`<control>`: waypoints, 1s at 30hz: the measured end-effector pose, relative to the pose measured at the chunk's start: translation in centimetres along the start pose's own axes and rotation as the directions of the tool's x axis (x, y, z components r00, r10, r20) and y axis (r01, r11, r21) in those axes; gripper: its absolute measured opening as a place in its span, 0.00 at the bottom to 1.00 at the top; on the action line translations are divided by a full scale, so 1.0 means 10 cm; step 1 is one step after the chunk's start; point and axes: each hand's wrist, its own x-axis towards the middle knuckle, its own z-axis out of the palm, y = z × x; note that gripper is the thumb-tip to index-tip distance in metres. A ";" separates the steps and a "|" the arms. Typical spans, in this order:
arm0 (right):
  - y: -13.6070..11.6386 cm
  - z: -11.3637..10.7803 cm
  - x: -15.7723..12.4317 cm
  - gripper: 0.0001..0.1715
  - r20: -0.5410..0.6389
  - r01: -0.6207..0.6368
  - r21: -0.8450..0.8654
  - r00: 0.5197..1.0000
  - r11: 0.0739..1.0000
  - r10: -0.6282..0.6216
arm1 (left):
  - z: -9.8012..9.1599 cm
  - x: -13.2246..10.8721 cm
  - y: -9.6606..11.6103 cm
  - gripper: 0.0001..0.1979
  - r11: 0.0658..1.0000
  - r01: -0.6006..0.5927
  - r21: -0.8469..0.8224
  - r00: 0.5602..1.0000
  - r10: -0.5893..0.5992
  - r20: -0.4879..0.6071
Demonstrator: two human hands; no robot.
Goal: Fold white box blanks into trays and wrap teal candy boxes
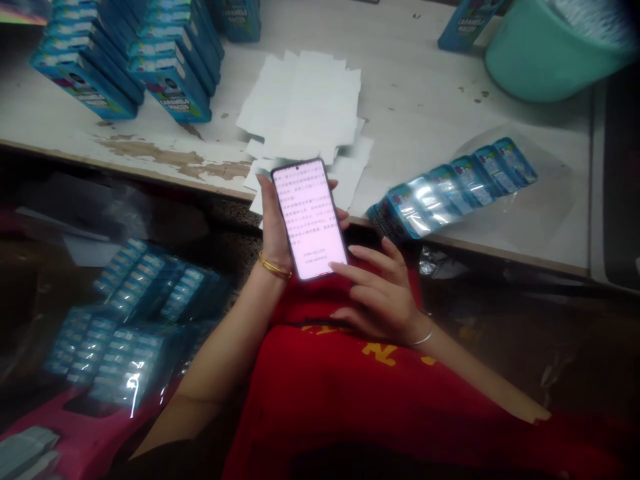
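A smartphone point(310, 220) with lines of dark text on a bright screen rests in my left hand point(275, 223), whose thumb and fingers wrap its two edges. My right hand point(383, 287) is spread out at the phone's lower right, holding nothing. One of its fingertips is at the bottom of the screen; whether it touches the glass I cannot tell. Just beyond the phone lies a loose pile of white cards point(310, 107) on the table. Right of the pile, a clear-wrapped row of blue boxes point(455, 190) lies at the table's front edge.
Upright blue boxes point(170, 93) stand in rows on the worn white table point(405, 120). A teal bucket point(540, 53) stands at the back right, beside a single blue box point(467, 27). Wrapped blue packs point(130, 353) are stacked on a pink stool point(65, 427) at the lower left.
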 end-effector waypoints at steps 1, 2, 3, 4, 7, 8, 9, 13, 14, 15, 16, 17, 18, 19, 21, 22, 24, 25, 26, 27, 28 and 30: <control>0.00 0.00 0.00 0.17 -0.001 -0.002 0.001 1.000 1.000 0.002 | 0.00 0.00 0.00 0.49 1.000 -0.001 0.005 1.000 0.001 -0.001; 0.00 0.00 0.00 0.17 -0.002 -0.004 0.002 1.000 1.000 0.004 | 0.00 0.00 0.00 0.49 1.000 0.001 0.009 1.000 -0.001 -0.005; 0.00 0.00 0.00 0.17 -0.002 -0.007 0.005 1.000 1.000 0.007 | -0.01 0.00 0.00 0.49 1.000 0.005 0.014 1.000 -0.005 -0.009; 0.00 0.00 0.00 0.17 -0.001 -0.009 0.007 1.000 1.000 0.009 | -0.02 0.01 0.00 0.50 1.000 0.010 0.023 1.000 -0.009 -0.009; 0.00 0.01 -0.01 0.17 0.004 -0.019 0.009 1.000 1.000 0.019 | -0.05 0.02 0.00 0.50 0.998 0.013 0.055 1.000 -0.013 0.010; 0.00 0.01 -0.01 0.17 0.001 -0.026 0.007 1.000 1.000 0.026 | -0.06 0.02 0.00 0.50 0.998 0.009 0.060 1.000 -0.010 0.018; 0.01 0.01 -0.01 0.16 -0.002 -0.038 0.004 0.999 0.999 0.038 | -0.06 0.02 0.00 0.50 0.998 0.003 0.060 1.000 -0.005 0.026; 0.03 0.04 0.00 0.13 -0.041 -0.112 -0.014 0.993 0.994 0.112 | -0.07 0.00 -0.01 0.50 0.999 -0.001 0.037 0.999 -0.001 0.048; 0.03 0.05 0.01 0.12 -0.053 -0.128 -0.016 0.991 0.992 0.127 | -0.06 -0.01 -0.01 0.50 1.000 0.004 0.030 0.999 -0.005 0.051; 0.03 0.05 0.01 0.12 -0.062 -0.136 -0.016 0.989 0.991 0.135 | -0.06 -0.02 -0.01 0.50 1.000 0.009 0.023 0.999 -0.010 0.051; 0.03 0.06 0.02 0.12 -0.066 -0.141 -0.015 0.988 0.990 0.140 | -0.05 -0.03 -0.01 0.50 1.000 0.012 0.018 0.999 -0.013 0.047; 0.03 0.06 0.02 0.12 -0.062 -0.142 -0.015 0.988 0.990 0.141 | -0.04 -0.03 -0.01 0.50 1.000 0.014 0.014 0.999 -0.014 0.042; 0.03 0.07 0.03 0.12 -0.054 -0.143 -0.017 0.988 0.990 0.142 | -0.04 -0.04 -0.01 0.50 1.000 0.015 0.009 0.999 -0.015 0.036; 0.03 0.07 0.03 0.12 -0.043 -0.142 -0.019 0.989 0.990 0.141 | -0.04 -0.04 -0.01 0.50 1.000 0.015 0.002 0.999 -0.015 0.031; 0.02 0.07 0.02 0.12 -0.024 -0.139 -0.025 0.990 0.990 0.138 | -0.04 -0.04 -0.01 0.50 1.000 0.010 -0.017 1.000 -0.010 0.019; 0.02 0.08 0.02 0.11 -0.017 -0.135 -0.029 0.991 0.990 0.134 | -0.04 -0.05 -0.01 0.50 1.000 0.012 -0.029 1.000 -0.012 0.014; 0.03 0.08 0.02 0.10 -0.001 -0.128 -0.035 0.992 0.991 0.128 | -0.04 -0.05 -0.01 0.50 0.998 0.019 -0.054 1.000 -0.018 0.003; 0.03 0.08 0.01 0.10 0.007 -0.124 -0.036 0.992 0.992 0.124 | -0.04 -0.06 -0.01 0.50 0.998 0.021 -0.065 1.000 -0.021 0.000; 0.03 0.08 0.01 0.10 0.009 -0.120 -0.035 0.993 0.992 0.121 | -0.04 -0.06 -0.01 0.50 0.997 0.022 -0.072 1.000 -0.022 0.000; 0.03 0.08 0.01 0.10 0.006 -0.116 -0.032 0.993 0.993 0.116 | -0.04 -0.06 0.00 0.50 0.997 0.020 -0.075 1.000 -0.020 0.002; 0.02 0.08 0.02 0.10 0.004 -0.111 -0.027 0.994 0.993 0.111 | -0.04 -0.07 0.00 0.49 0.997 0.014 -0.073 1.000 -0.014 0.004; 0.01 0.09 0.02 0.10 -0.004 -0.098 -0.016 0.995 0.995 0.098 | -0.04 -0.07 0.00 0.49 0.998 -0.004 -0.058 1.000 0.004 0.015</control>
